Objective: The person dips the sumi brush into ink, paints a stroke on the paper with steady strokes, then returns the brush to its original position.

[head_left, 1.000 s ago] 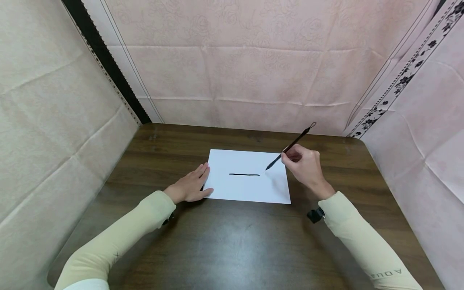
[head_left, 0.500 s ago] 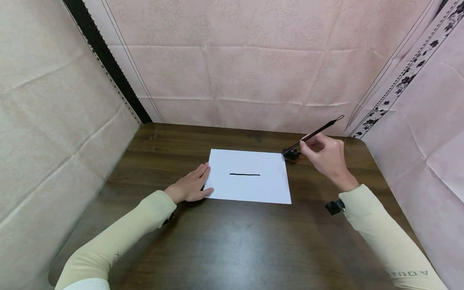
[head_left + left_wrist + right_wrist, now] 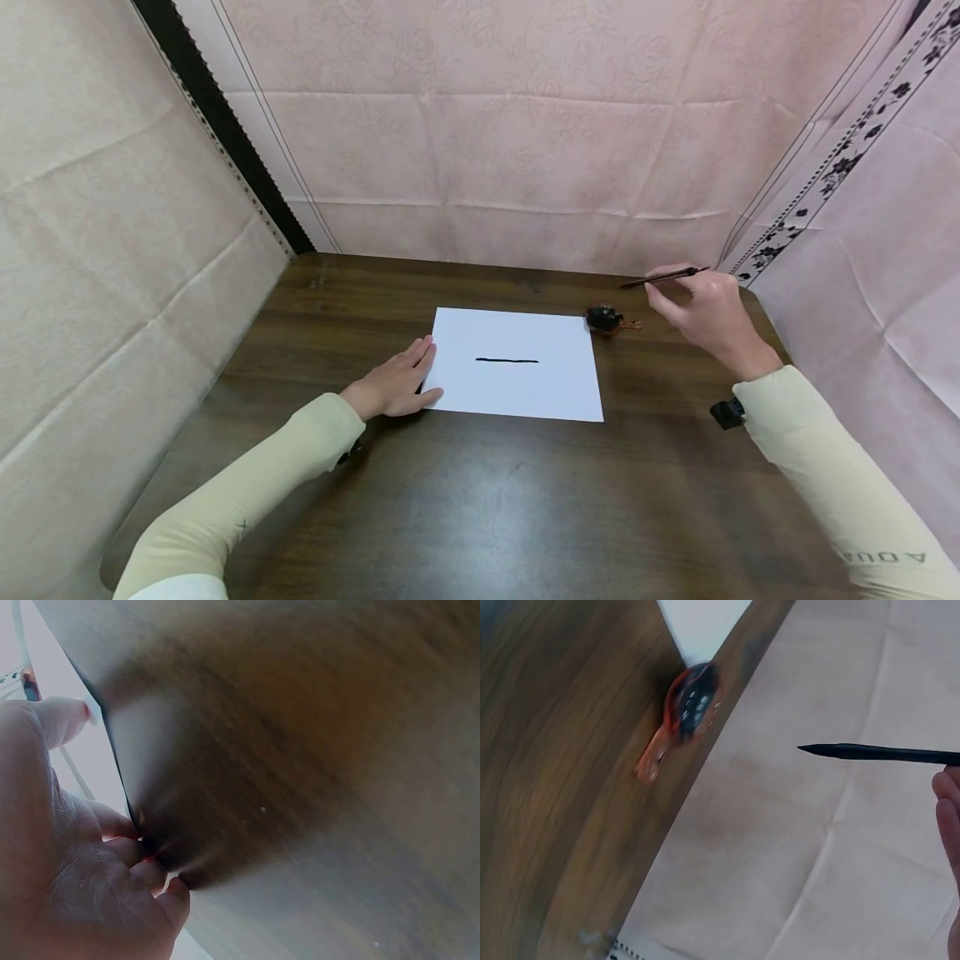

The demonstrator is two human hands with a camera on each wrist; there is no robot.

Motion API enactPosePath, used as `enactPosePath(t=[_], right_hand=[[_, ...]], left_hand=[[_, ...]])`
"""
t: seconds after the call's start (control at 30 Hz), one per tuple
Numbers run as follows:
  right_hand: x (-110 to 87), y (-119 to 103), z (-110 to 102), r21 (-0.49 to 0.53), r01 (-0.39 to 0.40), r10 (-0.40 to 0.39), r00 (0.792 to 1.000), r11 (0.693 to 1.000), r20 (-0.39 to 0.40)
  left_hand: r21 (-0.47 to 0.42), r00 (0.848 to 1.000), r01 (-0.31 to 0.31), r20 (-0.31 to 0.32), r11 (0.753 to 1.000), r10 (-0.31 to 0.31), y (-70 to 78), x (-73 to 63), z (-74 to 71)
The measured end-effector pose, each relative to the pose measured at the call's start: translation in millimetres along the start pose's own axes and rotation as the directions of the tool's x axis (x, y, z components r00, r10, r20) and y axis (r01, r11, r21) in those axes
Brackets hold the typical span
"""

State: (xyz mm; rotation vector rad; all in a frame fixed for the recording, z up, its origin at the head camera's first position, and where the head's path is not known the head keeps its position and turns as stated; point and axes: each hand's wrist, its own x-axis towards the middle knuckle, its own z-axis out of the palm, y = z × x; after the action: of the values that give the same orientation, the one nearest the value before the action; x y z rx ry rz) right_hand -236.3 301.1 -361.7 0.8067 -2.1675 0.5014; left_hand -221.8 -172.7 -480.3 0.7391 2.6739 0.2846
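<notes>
A white sheet of paper (image 3: 517, 390) lies on the table with one black horizontal stroke (image 3: 507, 361) near its middle. My left hand (image 3: 393, 385) rests on the sheet's left edge, fingers extended and thumb apart. Up at the right, my right hand (image 3: 708, 312) pinches a dark calligraphy brush (image 3: 663, 277) between thumb and fingers. The brush lies almost level, its pointed tip (image 3: 810, 750) in the air to the left. Below the tip, at the sheet's upper right corner, sits a glossy dark ink dish (image 3: 603, 319) with a reddish-brown handle.
The brown wooden table (image 3: 450, 500) stretches in front of the sheet. Pale patterned cloth (image 3: 480, 167) hangs behind the table and along both sides. Its back panel meets the table's far edge, close to the right hand.
My right hand has moved right, first from above the sheet to the ink dish, then away from it. The brush has tilted from slanted to nearly level. The left hand stays put.
</notes>
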Motion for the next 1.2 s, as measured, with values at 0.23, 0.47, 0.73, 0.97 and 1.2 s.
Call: enactPosePath(t=[0.23, 0.47, 0.73, 0.97, 1.2], right_hand=[[-7.1, 14.6, -2.3, -0.084, 0.209, -0.200, 0.974, 0.974, 0.104], [-22.3, 28.3, -0.1, -0.093, 0.391, -0.371, 0.911, 0.916, 0.182], [-35.2, 38.4, 14.6, -0.117, 0.591, -0.560, 0.799, 0.798, 0.219], [-54.5, 45.5, 24.5, -0.122, 0.629, -0.600, 0.773, 0.768, 0.207], [-70.7, 50.1, 29.9, -0.118, 0.635, -0.586, 0.758, 0.764, 0.286]], left_hand=[[0.002, 1.000, -0.003, -0.006, 1.000, 0.003, 0.3, -0.6, -0.1], [-0.004, 1.000, -0.007, -0.013, 1.000, 0.007, 2.0, -0.8, -1.7], [0.003, 1.000, -0.010, -0.015, 1.000, 0.010, 1.5, -0.4, -0.8], [-0.001, 1.000, -0.005, -0.008, 1.000, 0.005, 1.9, 0.1, -1.6], [0.005, 1.000, -0.002, -0.001, 1.000, 0.002, 0.5, -0.6, 0.0]])
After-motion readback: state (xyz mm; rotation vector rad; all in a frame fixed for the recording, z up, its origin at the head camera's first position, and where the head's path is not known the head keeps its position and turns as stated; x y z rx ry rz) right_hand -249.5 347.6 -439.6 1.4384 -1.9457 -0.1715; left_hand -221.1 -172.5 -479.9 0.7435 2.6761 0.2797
